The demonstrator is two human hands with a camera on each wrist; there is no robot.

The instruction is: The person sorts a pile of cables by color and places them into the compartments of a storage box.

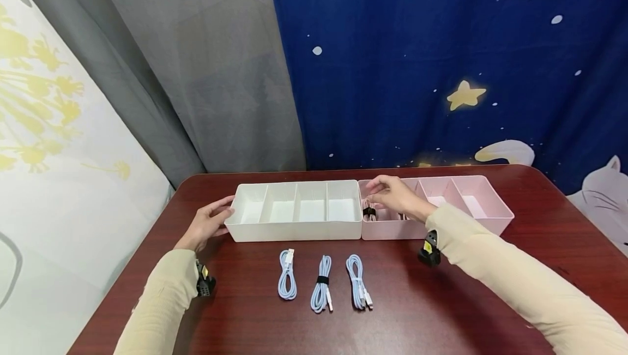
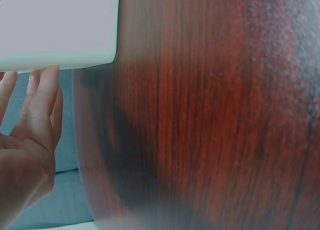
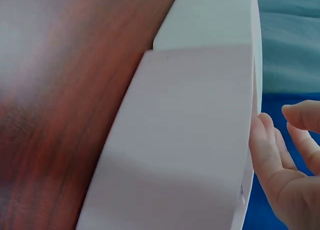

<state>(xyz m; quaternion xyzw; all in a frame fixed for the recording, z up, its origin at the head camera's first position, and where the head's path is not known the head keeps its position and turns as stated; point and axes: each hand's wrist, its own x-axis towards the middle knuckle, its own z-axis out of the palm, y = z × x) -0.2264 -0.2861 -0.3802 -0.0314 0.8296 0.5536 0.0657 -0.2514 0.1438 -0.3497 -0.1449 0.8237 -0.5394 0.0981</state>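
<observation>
My left hand (image 1: 205,225) touches the left end of a white four-compartment organizer box (image 1: 294,232); in the left wrist view its fingers lie fairly straight against the end wall. Over the leftmost compartment of a pink organizer box (image 1: 392,230) hovers my right hand (image 1: 396,198), thumb and fingers apart. In the right wrist view nothing shows between them. Below that hand lies a coiled pink cable (image 1: 368,212) with a black strap. Part of another cable (image 1: 403,216) shows in the neighbouring compartment, mostly hidden by the hand and front wall.
In front of the boxes lie three coiled light-blue cables: a left one (image 1: 287,278), a middle one (image 1: 321,292) with a black strap, and a right one (image 1: 356,281). The boxes stand end to end on a dark red wooden table (image 1: 255,322). Curtains (image 1: 382,71) hang behind.
</observation>
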